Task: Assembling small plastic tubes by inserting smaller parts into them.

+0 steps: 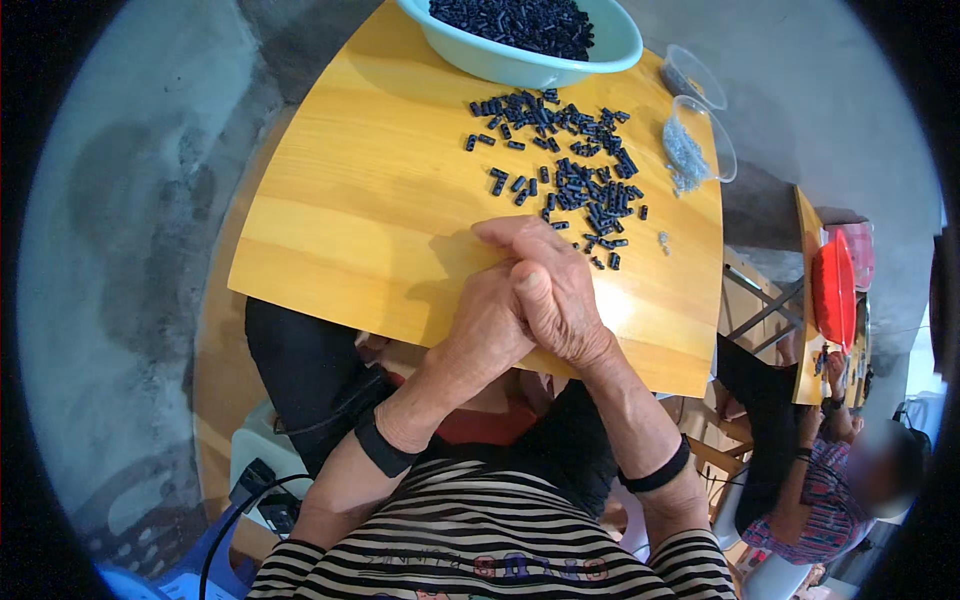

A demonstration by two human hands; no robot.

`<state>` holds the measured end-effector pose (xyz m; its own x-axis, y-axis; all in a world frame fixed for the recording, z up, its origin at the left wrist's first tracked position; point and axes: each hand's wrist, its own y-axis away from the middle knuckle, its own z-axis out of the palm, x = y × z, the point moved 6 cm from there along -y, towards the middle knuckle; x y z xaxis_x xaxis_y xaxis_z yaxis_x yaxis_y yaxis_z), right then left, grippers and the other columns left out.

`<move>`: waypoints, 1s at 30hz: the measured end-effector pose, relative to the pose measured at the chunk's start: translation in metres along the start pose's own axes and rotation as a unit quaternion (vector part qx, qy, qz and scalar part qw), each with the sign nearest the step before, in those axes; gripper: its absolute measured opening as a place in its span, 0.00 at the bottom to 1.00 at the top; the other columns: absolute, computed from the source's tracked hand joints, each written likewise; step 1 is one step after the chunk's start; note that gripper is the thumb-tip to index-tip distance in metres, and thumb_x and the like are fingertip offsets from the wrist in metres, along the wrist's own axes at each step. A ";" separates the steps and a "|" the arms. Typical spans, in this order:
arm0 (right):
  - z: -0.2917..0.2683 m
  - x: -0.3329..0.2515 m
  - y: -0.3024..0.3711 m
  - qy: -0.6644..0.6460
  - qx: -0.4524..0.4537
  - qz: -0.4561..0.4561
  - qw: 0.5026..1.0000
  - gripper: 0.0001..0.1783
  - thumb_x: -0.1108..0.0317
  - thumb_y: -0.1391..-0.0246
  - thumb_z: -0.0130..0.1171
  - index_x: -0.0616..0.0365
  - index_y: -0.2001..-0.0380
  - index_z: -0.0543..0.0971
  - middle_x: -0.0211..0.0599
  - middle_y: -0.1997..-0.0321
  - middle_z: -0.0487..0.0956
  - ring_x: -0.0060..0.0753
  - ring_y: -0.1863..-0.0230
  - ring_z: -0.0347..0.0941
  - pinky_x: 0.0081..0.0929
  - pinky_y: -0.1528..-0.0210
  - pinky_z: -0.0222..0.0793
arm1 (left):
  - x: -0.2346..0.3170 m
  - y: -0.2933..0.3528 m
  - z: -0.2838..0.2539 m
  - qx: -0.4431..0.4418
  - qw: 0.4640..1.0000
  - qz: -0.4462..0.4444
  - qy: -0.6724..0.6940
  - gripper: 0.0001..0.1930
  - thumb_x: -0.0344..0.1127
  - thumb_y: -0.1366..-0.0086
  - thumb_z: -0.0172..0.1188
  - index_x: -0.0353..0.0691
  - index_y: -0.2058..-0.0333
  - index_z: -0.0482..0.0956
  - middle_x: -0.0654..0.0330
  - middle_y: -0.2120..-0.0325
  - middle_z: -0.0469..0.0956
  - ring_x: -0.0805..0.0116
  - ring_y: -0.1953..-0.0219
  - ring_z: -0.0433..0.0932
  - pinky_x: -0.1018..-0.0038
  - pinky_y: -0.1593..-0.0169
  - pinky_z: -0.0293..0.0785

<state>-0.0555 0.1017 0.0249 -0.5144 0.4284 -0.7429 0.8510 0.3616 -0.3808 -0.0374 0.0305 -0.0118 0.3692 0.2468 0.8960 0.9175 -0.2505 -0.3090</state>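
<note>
Left hand [488,312] and right hand [568,290] are clasped together over the table [350,200] | whether anything is gripped inside cannot be told | small black pieces [603,214] are spread just beyond, before the pale-green basin [500,64]

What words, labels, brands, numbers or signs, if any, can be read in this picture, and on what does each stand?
Shirt: a line of printed lettering across the striped front, upside down in this view, with small coloured shapes; not transcribed here.
Black pieces: too small to tell whether they are marked.
Tub: none seen.
Table: none seen.
</note>
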 end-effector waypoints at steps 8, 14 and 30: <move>0.008 0.003 -0.001 -0.010 -0.025 -0.018 0.999 0.36 0.36 0.44 0.43 0.64 0.60 0.75 0.49 0.60 0.77 0.53 0.56 0.72 0.39 0.52 0.69 | -0.003 0.003 -0.003 0.032 0.997 0.006 0.077 0.10 0.29 0.47 0.64 0.34 0.65 0.77 0.50 0.69 0.79 0.53 0.64 0.80 0.65 0.62 0.75; 0.010 0.008 -0.002 0.006 -0.057 0.004 0.998 0.47 0.28 0.47 0.34 0.66 0.58 0.77 0.51 0.60 0.77 0.52 0.56 0.73 0.37 0.52 0.68 | -0.003 0.001 -0.007 0.025 0.994 -0.020 0.107 0.10 0.29 0.47 0.64 0.35 0.66 0.77 0.50 0.69 0.79 0.54 0.63 0.80 0.65 0.62 0.75; -0.014 0.025 0.003 -0.206 0.028 0.140 0.968 0.31 0.49 0.36 0.32 0.66 0.56 0.75 0.45 0.58 0.79 0.38 0.55 0.75 0.32 0.49 0.69 | 0.003 -0.002 0.003 -0.024 0.999 0.037 -0.018 0.08 0.27 0.55 0.64 0.40 0.73 0.81 0.56 0.73 0.78 0.53 0.66 0.78 0.63 0.63 0.74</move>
<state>-0.0670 0.1253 0.0129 -0.1867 0.1319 -0.9735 0.9612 0.2295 -0.1532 -0.0377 0.0349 -0.0091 0.4415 0.2599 0.8588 0.8797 -0.3138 -0.3573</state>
